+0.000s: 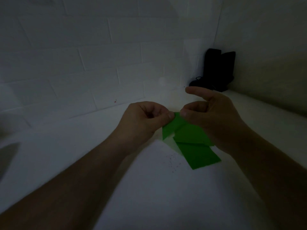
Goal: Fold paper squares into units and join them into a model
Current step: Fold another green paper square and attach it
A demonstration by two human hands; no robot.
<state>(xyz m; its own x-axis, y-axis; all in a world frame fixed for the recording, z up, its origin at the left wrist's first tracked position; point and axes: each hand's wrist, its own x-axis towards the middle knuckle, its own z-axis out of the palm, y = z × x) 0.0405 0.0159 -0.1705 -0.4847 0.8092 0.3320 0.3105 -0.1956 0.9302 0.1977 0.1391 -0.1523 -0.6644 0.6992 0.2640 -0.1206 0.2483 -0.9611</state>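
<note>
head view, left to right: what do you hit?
Left hand pinching the green paper → green paper → right hand gripping it → dark boots in the far corner.

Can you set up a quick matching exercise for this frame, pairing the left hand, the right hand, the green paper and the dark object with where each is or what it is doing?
Things:
1. left hand
2. right hand
3. green paper
4. dark object

States or places:
A. stands in the far corner by the wall
B. pinches the paper's top corner, all fingers curled
C. held at its top, lower end over the white surface
D. grips the paper with its index finger stretched out

Pairs: 1-B, 2-D, 3-C, 4-A
</note>
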